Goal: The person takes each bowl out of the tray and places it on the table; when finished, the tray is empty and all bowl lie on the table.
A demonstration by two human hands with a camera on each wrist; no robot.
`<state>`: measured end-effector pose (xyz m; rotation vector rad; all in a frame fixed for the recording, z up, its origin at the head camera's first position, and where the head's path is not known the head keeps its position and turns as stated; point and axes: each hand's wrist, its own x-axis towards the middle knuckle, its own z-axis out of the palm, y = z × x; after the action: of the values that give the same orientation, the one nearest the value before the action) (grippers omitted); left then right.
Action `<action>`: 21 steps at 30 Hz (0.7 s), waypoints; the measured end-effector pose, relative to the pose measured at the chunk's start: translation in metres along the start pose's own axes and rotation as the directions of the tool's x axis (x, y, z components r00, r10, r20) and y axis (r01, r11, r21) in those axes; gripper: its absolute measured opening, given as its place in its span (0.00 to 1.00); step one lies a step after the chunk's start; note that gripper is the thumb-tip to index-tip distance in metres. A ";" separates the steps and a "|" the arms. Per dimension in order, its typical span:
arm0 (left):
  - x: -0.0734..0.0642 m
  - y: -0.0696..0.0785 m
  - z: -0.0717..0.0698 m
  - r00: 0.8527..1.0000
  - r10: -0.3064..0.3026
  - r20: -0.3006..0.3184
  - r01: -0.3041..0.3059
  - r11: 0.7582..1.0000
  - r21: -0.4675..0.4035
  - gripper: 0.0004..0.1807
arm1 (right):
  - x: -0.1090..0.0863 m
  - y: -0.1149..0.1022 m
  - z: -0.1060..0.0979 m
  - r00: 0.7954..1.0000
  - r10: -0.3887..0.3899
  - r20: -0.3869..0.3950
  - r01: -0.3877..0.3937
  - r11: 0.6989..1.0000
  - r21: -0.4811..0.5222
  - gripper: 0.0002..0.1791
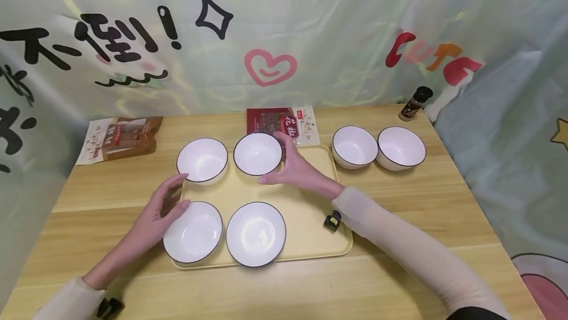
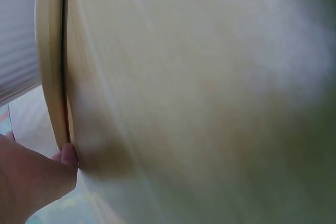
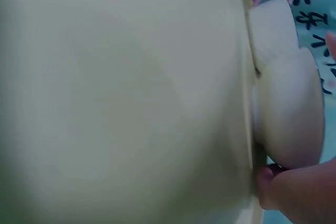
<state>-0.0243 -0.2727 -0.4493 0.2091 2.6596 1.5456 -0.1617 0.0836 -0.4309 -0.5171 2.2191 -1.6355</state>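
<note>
Tray (image 3: 121, 87): pale, fills the left
Near bowl (image 3: 291, 114): overlaps another bowl (image 3: 273, 32)
Right hand (image 3: 299, 190): low, at near bowl
Backdrop (image 3: 312, 20): black characters

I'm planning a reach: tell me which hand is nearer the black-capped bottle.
Right: the right hand is left of the bottle, at a bowl; the left hand is farther left, beside another bowl.

There's room along the near strip of the table (image 1: 284, 290), right across the tray's (image 1: 306, 216) front. Mid-tray, a gap runs between the far bowls (image 1: 258, 154) and near bowls (image 1: 256, 234) — but the left hand (image 1: 155, 211) plugs one end, the right hand (image 1: 296, 166) crowds the far side, and the right sleeve (image 1: 399, 241) slants across the right-hand approach.
</note>
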 end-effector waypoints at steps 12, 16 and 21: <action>0.000 -0.001 0.000 1.000 -0.001 -0.003 0.001 1.000 0.011 0.36 | 0.009 0.000 0.010 0.998 0.059 -0.027 -0.061 0.997 -0.043 0.76; 0.001 0.000 0.000 1.000 0.005 -0.005 -0.005 1.000 0.008 0.36 | 0.011 0.001 0.011 0.998 0.054 -0.032 -0.056 0.997 -0.053 0.76; 0.001 0.000 0.001 1.000 0.009 -0.004 -0.009 1.000 0.006 0.36 | 0.011 0.004 0.011 0.999 0.044 -0.027 -0.046 0.998 -0.041 0.76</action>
<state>-0.0255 -0.2716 -0.4493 0.2191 2.6707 1.5429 -0.1668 0.0700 -0.4385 -0.4555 2.2712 -1.5858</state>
